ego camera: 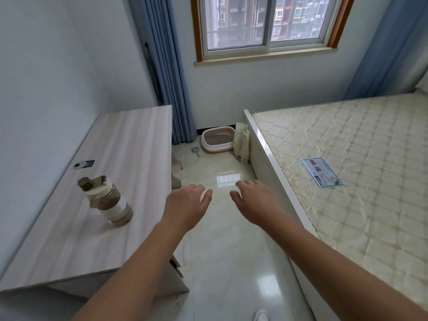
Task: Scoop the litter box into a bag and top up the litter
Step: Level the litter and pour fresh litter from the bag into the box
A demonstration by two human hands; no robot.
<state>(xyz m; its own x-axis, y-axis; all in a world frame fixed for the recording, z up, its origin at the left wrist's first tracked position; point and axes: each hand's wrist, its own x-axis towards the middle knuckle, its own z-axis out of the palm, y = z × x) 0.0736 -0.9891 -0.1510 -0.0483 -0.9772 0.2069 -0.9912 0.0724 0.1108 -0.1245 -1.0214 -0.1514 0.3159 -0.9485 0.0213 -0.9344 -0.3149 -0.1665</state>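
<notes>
Both arms stretched forward over the floor (pixel 220 251), palms down. Left hand (pixel 185 205) at about 6 o'clock of the view, fingers relaxed and a little spread, grip empty. Right hand (pixel 252 198) just beside it toward 3 o'clock, fingers loosely bent downward, grip likewise empty, touching nothing.

Litter box (pixel 217 138) far ahead at 12 o'clock of the hands, on the floor under the window (pixel 266 24), against the wall; pale rim, pinkish tub, grey-brown litter inside. Scoop (pixel 196 151) flat on the floor at 9 o'clock of the box, near but apart. Litter bag (pixel 241 144) upright at 3 o'clock of the box, just beside it and leaning against the bed frame (pixel 266 158).

Worktop (pixel 104 181) at 9 o'clock of the hands, pale wood grain, against the left wall. Bottle (pixel 108 200) standing on it, brown and white, lid flap raised. Small round object (pixel 80 165) beyond the bottle at 11 o'clock, too small to make out.

Mattress (pixel 347 170) at 3 o'clock, bare, quilted, with a blue-edged card (pixel 322 172) lying on top. Blue curtains (pixel 166 77) at both sides of the window. White shoe tip (pixel 260 316) at the bottom edge.
</notes>
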